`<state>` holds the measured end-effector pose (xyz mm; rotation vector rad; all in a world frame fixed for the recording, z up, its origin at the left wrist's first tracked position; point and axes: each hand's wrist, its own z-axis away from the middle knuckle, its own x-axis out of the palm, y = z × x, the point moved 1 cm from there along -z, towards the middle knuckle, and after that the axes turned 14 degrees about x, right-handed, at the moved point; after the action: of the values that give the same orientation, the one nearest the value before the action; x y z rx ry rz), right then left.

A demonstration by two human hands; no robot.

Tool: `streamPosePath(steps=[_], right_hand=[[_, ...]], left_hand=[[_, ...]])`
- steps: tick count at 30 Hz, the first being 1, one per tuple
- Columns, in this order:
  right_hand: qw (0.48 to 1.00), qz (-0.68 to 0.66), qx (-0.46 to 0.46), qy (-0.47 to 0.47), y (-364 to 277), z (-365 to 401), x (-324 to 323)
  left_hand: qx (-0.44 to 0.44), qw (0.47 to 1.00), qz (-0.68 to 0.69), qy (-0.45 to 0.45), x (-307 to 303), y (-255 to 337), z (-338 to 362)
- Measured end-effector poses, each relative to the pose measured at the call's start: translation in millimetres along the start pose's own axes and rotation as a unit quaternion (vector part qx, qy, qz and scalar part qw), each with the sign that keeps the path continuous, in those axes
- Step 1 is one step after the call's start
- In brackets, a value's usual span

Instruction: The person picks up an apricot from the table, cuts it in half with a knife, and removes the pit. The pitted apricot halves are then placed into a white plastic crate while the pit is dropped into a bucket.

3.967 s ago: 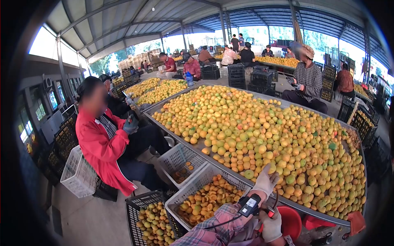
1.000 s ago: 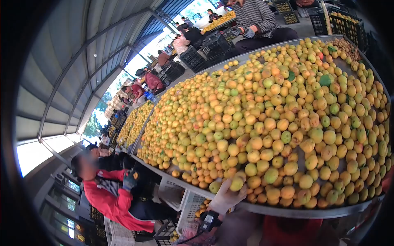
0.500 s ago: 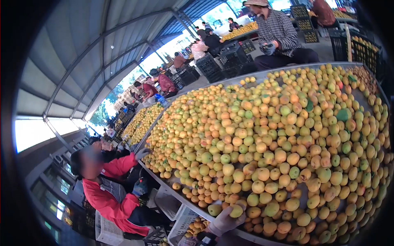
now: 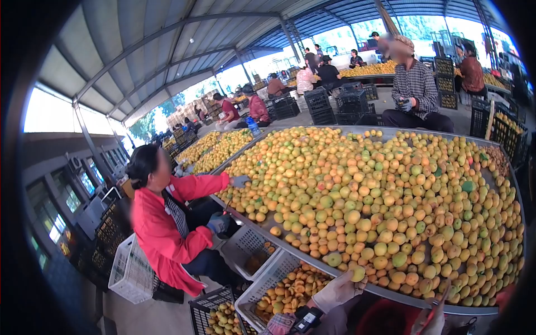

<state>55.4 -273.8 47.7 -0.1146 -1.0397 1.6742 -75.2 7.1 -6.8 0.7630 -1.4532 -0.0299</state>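
My left hand (image 4: 336, 291), in a pale glove with a dark device on the wrist, is closed on a yellow-green apricot (image 4: 358, 273) at the near edge of the metal sorting table (image 4: 391, 296). At the bottom right, my right hand (image 4: 434, 322) is partly cut off by the frame and closed around a slim red-handled tool (image 4: 429, 316), whose exact kind is unclear. A wide heap of yellow, orange and greenish apricots (image 4: 346, 190) covers the tabletop beyond both hands.
Left of my left hand stands a grey crate (image 4: 243, 304) of halved apricots, with a black crate (image 4: 195, 312) beside it. A person in a red jacket (image 4: 162, 223) reaches onto the table. Across it sits a person in a checked shirt (image 4: 414, 86). Stacked black crates (image 4: 319, 106) stand behind.
The view has tilted and shifted, bringing my right hand and its tool into sight. My left hand has drawn back from the heap to the table edge with an apricot in it.
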Motion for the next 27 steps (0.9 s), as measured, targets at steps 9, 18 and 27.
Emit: streamPosePath(steps=[9, 18, 27], right_hand=[[0.969, 0.207, -0.101, -0.088, 36.5, 27.8, 36.4], [0.932, 0.268, -0.156, -0.19, 52.8, 90.6, 81.7], [0.914, 0.277, -0.178, -0.239, 62.6, 101.1, 89.5]], left_hand=[[0.121, 0.987, -0.106, -0.016, 46.8, 31.8, 102.4], [0.104, 0.99, -0.006, -0.1, 81.8, 34.9, 144.3], [0.039, 0.992, 0.052, -0.11, 87.3, 18.5, 141.7]])
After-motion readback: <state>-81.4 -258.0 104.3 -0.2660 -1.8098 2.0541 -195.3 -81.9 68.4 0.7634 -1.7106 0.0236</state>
